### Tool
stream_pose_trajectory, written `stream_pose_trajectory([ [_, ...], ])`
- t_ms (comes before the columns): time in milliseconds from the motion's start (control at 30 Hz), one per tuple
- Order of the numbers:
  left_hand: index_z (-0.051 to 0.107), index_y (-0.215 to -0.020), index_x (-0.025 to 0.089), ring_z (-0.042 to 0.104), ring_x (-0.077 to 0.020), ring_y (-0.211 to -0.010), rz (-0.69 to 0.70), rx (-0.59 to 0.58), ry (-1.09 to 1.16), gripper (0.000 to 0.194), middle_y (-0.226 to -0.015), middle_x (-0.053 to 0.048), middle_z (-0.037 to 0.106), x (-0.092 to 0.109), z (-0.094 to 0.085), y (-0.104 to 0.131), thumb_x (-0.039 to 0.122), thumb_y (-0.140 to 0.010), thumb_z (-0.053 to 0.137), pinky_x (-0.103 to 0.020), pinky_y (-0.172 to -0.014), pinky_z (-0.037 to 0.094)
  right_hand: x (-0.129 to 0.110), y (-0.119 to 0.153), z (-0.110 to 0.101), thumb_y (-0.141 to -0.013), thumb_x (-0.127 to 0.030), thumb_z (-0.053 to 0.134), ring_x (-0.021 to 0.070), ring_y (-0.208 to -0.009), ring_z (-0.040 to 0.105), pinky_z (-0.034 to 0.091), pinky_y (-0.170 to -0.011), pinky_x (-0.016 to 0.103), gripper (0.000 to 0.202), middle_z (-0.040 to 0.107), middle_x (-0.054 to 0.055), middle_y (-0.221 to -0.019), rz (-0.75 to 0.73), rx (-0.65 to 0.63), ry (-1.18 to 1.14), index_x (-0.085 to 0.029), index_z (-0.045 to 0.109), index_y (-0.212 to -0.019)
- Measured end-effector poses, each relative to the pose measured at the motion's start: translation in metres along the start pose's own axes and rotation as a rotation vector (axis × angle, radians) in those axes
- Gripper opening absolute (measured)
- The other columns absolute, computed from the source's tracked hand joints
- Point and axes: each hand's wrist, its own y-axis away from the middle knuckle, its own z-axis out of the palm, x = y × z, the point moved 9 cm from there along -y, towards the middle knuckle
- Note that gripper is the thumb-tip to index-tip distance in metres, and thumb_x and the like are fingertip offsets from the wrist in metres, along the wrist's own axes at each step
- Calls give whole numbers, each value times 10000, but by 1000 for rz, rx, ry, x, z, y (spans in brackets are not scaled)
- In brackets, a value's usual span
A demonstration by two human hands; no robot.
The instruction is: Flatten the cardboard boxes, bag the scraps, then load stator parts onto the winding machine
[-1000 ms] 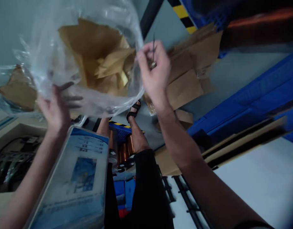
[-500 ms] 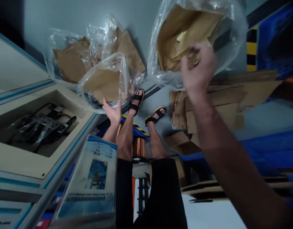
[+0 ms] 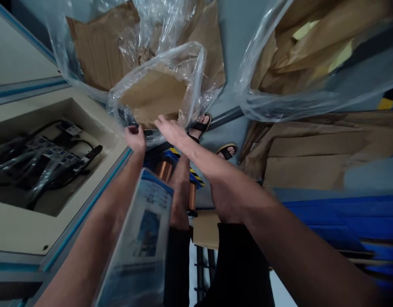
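Observation:
A clear plastic bag (image 3: 196, 64) with brown paper (image 3: 154, 96) inside lies open at the upper centre. At its near left edge my left hand (image 3: 135, 137) is closed on a dark piece of the plastic. My right hand (image 3: 171, 130) reaches over the near edge of the same bag, fingers bent over the brown paper; what its fingertips hold, if anything, is hidden. Behind, more clear plastic surrounds brown cardboard (image 3: 103, 47).
Another large plastic bag (image 3: 273, 106) with brown paper lies at upper right. Flattened cardboard (image 3: 311, 166) is below it. An open machine compartment (image 3: 33, 230) with cables stands left. Copper spools (image 3: 164, 170) and a laminated card (image 3: 142, 238) are nearer.
My right hand has moved left from the right-hand bag to the centre bag. My left hand has moved slightly left and closed at the bag's edge. The view has shifted.

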Motion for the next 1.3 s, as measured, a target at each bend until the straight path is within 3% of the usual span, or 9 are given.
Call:
stream_pose_trajectory([
  [133, 654, -1465, 110, 759, -196, -1394, 67, -84, 215, 525, -1492, -143, 775, 26, 50, -3, 215, -1078, 993, -348, -1294, 563, -11, -13, -33, -1136, -57, 633, 290, -1244, 823, 648, -1251, 509, 229, 733, 124, -1554, -25, 62, 146, -213, 719, -1280],
  [267, 606, -1419, 154, 737, -249, -1509, 117, -143, 504, 429, -1625, -193, 718, 65, 99, -33, 244, -1143, 922, -432, -1377, 553, -6, -20, -126, -1105, -77, 768, 247, -1551, 632, 552, -1385, 415, 506, 640, 155, -1688, 20, 440, 182, -197, 591, -1564],
  [400, 666, -1248, 187, 774, -293, -1398, 63, -162, 523, 347, -1424, -128, 802, 81, 113, -36, 233, -1047, 945, -448, -1283, 632, 6, -38, -172, -1030, -81, 887, 137, -1356, 668, 526, -1286, 279, 416, 795, 63, -1507, 41, 430, 125, -233, 681, -1358],
  [600, 788, -1112, 196, 807, -365, -1238, 322, -341, 428, 637, -1186, -109, 824, 97, 75, 39, 768, -921, 994, -552, -1211, 654, 33, -22, -186, -927, -140, 911, 226, -1042, 707, 616, -1047, 383, 348, 780, -6, -996, -32, 237, 14, -294, 602, -883],
  [767, 645, -1610, 196, 813, -337, -1293, 398, -380, 427, 1008, -1509, -177, 767, 90, 42, 77, 822, -910, 1012, -529, -1146, 651, 59, 28, -167, -911, -154, 798, 201, -855, 602, 591, -939, 367, 368, 575, -41, -753, -28, -15, -23, -275, 491, -748],
  [933, 826, -1128, 237, 679, -412, -1525, 565, -400, 152, 617, -1528, -181, 714, 97, 40, 76, 819, -943, 912, -529, -1264, 598, 65, 36, -150, -928, -170, 791, 211, -867, 633, 580, -927, 366, 234, 670, -19, -776, 32, -121, -36, -255, 615, -799],
  [1100, 926, -1378, 246, 755, -370, -1273, 650, -436, 51, 484, -1345, -142, 759, 113, 49, 77, 563, -1030, 814, -492, -1212, 597, -3, 15, -187, -1047, -325, 912, 277, -1063, 758, 653, -1056, 445, 125, 838, 13, -1083, -133, 131, 262, -330, 788, -1059],
  [1200, 924, -1445, 274, 740, -407, -1266, 736, -476, -81, 473, -1290, -141, 786, 124, 55, 93, 464, -1032, 795, -518, -1167, 592, -67, 6, -153, -1018, -182, 899, 328, -1243, 813, 696, -1082, 527, 389, 718, 11, -1712, -444, -80, 554, -343, 828, -1365],
  [1300, 944, -1386, 291, 718, -447, -1238, 880, -550, -260, 398, -1255, -163, 804, 133, 59, 115, 380, -1050, 749, -608, -1166, 555, -74, -15, -111, -1026, -256, 911, 313, -1196, 867, 728, -1177, 540, 112, 808, -55, -1562, -423, -201, 328, -306, 813, -1045],
])
